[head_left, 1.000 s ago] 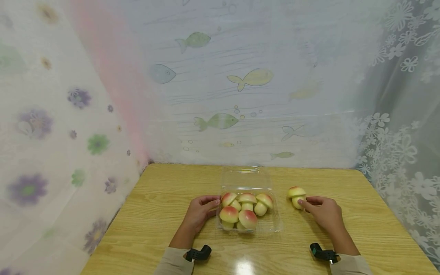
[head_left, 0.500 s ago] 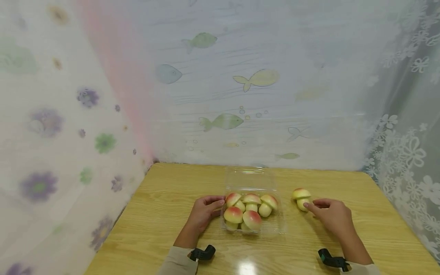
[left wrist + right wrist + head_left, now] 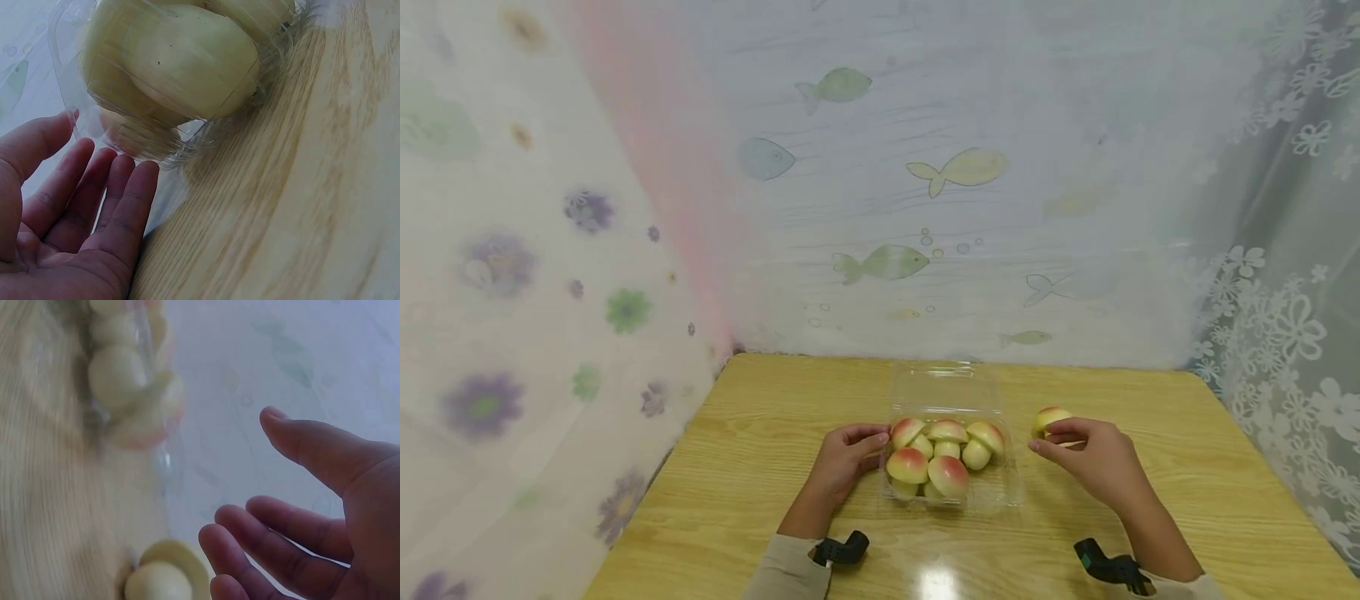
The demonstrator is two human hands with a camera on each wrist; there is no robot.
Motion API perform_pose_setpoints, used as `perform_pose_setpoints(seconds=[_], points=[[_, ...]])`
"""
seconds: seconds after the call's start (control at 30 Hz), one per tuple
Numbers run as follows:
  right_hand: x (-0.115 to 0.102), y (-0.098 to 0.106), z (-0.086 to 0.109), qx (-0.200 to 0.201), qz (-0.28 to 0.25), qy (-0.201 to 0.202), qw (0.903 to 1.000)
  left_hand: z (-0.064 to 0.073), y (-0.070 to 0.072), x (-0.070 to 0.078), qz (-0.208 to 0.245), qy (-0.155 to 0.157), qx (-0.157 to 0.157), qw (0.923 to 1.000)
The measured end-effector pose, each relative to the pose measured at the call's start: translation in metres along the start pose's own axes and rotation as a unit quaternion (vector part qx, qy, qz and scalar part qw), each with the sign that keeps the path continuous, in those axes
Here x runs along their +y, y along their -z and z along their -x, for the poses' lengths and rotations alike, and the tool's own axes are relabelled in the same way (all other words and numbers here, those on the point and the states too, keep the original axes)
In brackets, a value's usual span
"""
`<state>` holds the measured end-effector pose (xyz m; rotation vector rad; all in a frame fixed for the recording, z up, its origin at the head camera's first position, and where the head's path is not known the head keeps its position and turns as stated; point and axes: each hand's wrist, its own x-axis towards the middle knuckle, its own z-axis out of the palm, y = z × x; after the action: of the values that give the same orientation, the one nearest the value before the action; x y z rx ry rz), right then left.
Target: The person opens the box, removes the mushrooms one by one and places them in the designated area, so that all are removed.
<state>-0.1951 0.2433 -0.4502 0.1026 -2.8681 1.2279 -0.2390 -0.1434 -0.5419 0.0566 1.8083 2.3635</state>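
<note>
Several model mushrooms [image 3: 947, 477] with pale yellow stems and red-tinted caps sit in a clear plastic clamshell box [image 3: 1003, 493]. My left hand [image 3: 841, 465] is at the box's left side. In the left wrist view its thumb [image 3: 44, 140] meets the rim, and its extended fingertips lie against the side wall. Right of the box, one more model mushroom [image 3: 1049, 417] is on the table, mostly hidden by my right hand [image 3: 1096, 462]. The right wrist view shows this hand's thumb [image 3: 306, 440] and fingers apart, nothing between them, with the loose mushroom [image 3: 159, 582] beyond the fingertips.
The box's hinged lid [image 3: 945, 388] stands open toward the back of the wooden table [image 3: 775, 400]. A fish-patterned curtain [image 3: 880, 200] hangs behind the table. Flower-patterned curtains [image 3: 497, 333] flank it. Each wrist carries a black camera [image 3: 844, 548].
My right hand has left the loose mushroom's stem and moved left across it, covering most of it. The left hand stays at the box. The head view has shifted slightly.
</note>
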Motion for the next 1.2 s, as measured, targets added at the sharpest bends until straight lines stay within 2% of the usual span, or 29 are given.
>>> perform_pose_setpoints(seconds=[0.23,0.47,0.7,0.87,1.07,1.2], points=[[-0.021,-0.02,0.0,-0.022,-0.032,0.022,0.999,-0.002,0.001,-0.001,-0.002,-0.003,-0.002,1.0],[-0.036,-0.038,0.006,-0.04,-0.063,0.016,0.9971,0.0,0.0,-0.002,-0.004,-0.006,-0.01,0.9999],[-0.049,-0.053,0.009,-0.054,-0.086,0.018,0.9946,0.0,0.001,-0.001,-0.008,-0.008,-0.003,0.9999],[-0.055,-0.063,0.012,-0.068,-0.087,0.015,0.9937,-0.001,0.001,-0.003,-0.007,-0.008,-0.004,0.9999],[-0.055,-0.075,0.013,-0.085,-0.068,0.048,0.9929,-0.001,0.002,-0.003,-0.013,-0.007,-0.002,0.9999],[-0.056,-0.082,0.013,-0.1,-0.064,0.056,0.9914,-0.001,0.002,-0.002,-0.012,-0.005,-0.001,0.9999]])
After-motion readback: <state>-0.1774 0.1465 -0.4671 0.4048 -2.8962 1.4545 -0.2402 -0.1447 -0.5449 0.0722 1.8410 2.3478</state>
